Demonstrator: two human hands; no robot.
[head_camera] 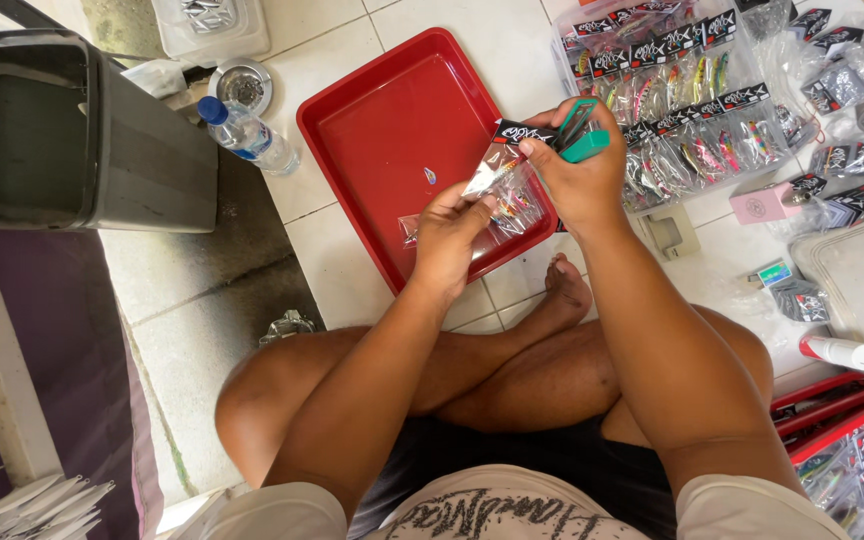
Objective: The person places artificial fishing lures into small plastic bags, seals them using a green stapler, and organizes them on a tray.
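**Around you on the tiled floor**

To your left you have a grey bin (72, 130), and just beside it a clear water bottle (249, 135) with a blue cap lying near a round metal floor drain (243, 87). Ahead on your right sits a clear box of packaged lures (682, 100), with loose packets (842, 80) scattered beyond it. You also have a small pink box (764, 204) and a white tube with a red cap (840, 351) on your right.

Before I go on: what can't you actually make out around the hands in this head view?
- Stapler: mostly covered by the right hand; its mouth is hidden.
- Clear packet: its contents are too small to identify; the left hand covers its lower end.
- Red tray: near corner hidden behind both hands.
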